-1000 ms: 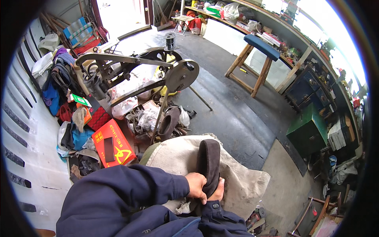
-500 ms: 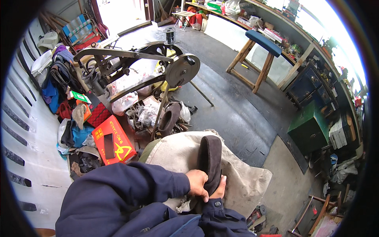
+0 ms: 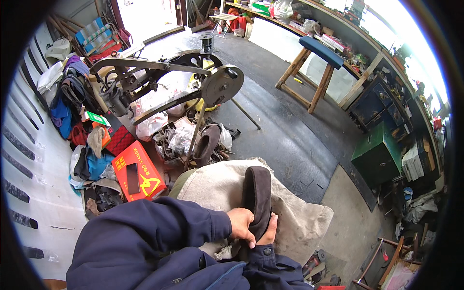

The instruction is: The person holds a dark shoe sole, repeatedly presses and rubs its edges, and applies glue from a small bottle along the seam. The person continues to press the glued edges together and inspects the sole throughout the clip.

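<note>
A dark brown suede shoe (image 3: 258,195) stands on end over my lap, held in both hands. My left hand (image 3: 240,224) grips its lower left side, thumb pointing down. My right hand (image 3: 268,229) is closed round the lower right side, and part of it is hidden behind the shoe. Under them a stained off-white canvas cloth (image 3: 299,217) covers my lap. A similar dark shoe (image 3: 206,145) lies on the pile just beyond the cloth.
A cast-metal shoe-sewing machine (image 3: 222,84) with a large wheel stands ahead. To the left are a red box (image 3: 137,166) with a black phone (image 3: 132,178) on it and heaped clothes and bags. A blue-topped wooden stool (image 3: 321,52) and green box (image 3: 377,150) stand right.
</note>
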Demonstrator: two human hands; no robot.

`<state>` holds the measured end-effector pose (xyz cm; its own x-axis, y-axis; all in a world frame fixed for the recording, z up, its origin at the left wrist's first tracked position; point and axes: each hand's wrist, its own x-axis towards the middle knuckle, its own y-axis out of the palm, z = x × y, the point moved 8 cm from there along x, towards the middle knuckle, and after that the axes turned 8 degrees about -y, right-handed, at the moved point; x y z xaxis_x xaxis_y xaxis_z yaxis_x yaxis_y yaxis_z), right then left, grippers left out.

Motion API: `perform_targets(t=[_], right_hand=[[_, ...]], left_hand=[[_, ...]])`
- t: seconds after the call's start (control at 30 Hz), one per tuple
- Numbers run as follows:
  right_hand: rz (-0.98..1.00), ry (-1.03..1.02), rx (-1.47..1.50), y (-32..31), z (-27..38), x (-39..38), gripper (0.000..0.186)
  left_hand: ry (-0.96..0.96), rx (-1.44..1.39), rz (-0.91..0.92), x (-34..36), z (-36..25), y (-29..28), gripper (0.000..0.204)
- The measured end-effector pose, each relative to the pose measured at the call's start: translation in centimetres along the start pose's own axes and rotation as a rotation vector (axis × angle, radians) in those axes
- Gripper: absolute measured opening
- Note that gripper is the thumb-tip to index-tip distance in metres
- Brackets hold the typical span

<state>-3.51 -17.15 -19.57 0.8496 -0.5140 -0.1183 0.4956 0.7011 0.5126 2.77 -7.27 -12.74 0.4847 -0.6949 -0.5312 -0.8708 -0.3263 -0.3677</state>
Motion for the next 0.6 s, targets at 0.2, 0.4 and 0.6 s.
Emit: perform_targets(t=[0.2,0.4,0.6], right_hand=[[-0.019,-0.179,-0.340,-0.2,0.7,0.5,0.053],[0.025,0.123,0.193,0.0,-0.9,-0.2,0.058],[-0.120,0.082,-0.065,-1.0,-1.0,0.2,0.055]], left_hand=[[0.002,0.046,0.005,-0.2,-0.3,-0.4,0.053],[-0.064,0.005,0.029,-0.6,-0.4,-0.1,0.043],[-0.055,-0.007,0.059,-0.2,-0.4,-0.1,0.051]])
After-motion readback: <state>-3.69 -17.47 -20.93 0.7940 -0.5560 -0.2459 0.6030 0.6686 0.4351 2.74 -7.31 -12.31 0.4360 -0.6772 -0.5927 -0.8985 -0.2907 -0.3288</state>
